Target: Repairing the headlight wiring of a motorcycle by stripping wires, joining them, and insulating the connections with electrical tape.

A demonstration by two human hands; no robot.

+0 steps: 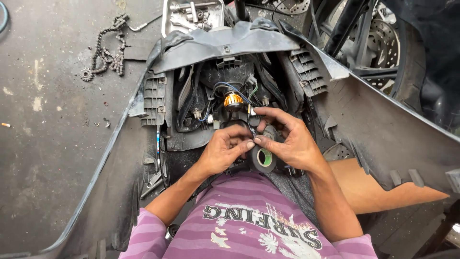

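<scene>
1. The step looked like taping wiring: the left hand (pixel 221 149) pinched a black wire just below the gold-finned bulb (pixel 233 100).
2. The right hand (pixel 286 140) gripped a connector beside it, the black tape roll (pixel 262 158) hanging beneath.
3. The next move likely called for steady tension.

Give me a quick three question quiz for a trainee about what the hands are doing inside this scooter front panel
1. True or false: both hands, the left hand and the right hand, meet at a wire bundle inside the grey scooter panel.
2. Which hand is the roll of black tape under? A) left B) right C) neither
3. Fill in: the small orange finned part sits ____ the hands in the picture.

Key
1. True.
2. B: the roll hangs just below the right hand's fingers.
3. Above, with blue wires leading to it; a loose chain lies on the floor at upper left.
</scene>
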